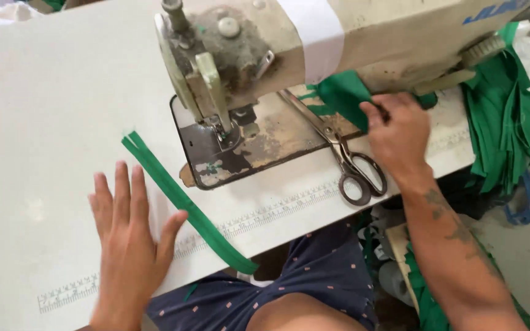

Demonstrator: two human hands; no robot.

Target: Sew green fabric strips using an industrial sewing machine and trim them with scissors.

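**Green strip waits by the needle as hands work apart at a worn sewing machine**

Green fabric is split between two spots on this desk: a long folded strip [185, 205] lies diagonally across the white top and hangs over the near edge, while a bunched piece of green cloth [343, 93] sits under the machine's arm. The left hand [129, 236] is spread flat and empty on the desk, thumb just touching the strip. The right hand [397, 132] is well apart from it, fingers closed on the bunched cloth behind the machine bed.

Steel scissors [345, 153] lie just beside that right hand, blades pointing in under the machine arm; a sleeve-less forearm pulling back carelessly could knock them toward the edge, or catch a blade. The strip's overhanging end looks liable to slide off the desk if the left hand brushes it. Any cloth drawn past the presser foot [225, 132] could, in my judgement, snag there, and fingers near the needle are always exposed.

The desk [50, 104] is a pale laminate top with a printed ruler scale [265, 214] along its near edge. The sewing machine [314, 43], cream and badly scuffed, has a band of white tape around its arm. More green cut pieces [510, 116] hang at the right, and others are heaped below the desk beside the seated person's patterned shorts [320, 276].
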